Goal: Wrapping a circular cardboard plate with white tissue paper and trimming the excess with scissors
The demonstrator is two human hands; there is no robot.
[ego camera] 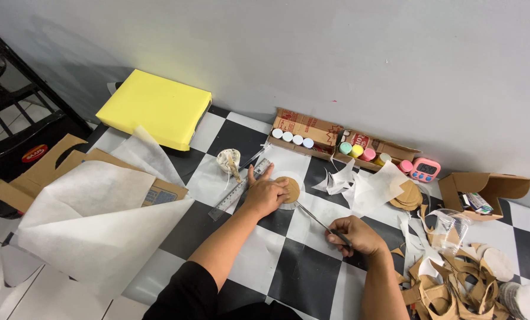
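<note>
My left hand point(267, 192) presses flat on a round brown cardboard disc point(291, 191) that lies on white paper point(294, 166) on the checkered floor. My right hand point(355, 234) grips a thin pencil-like tool point(314, 218) whose tip reaches the disc's lower edge. A clear ruler point(236, 191) lies just left of my left hand, beside a roll of tape point(229, 160).
A yellow box point(155, 108) sits at the back left, over large white paper sheets and cardboard point(93, 219). Paint pots in cardboard boxes point(303, 135), a pink timer point(425, 169), a stack of discs point(407, 195) and cardboard scraps point(454, 284) lie to the right.
</note>
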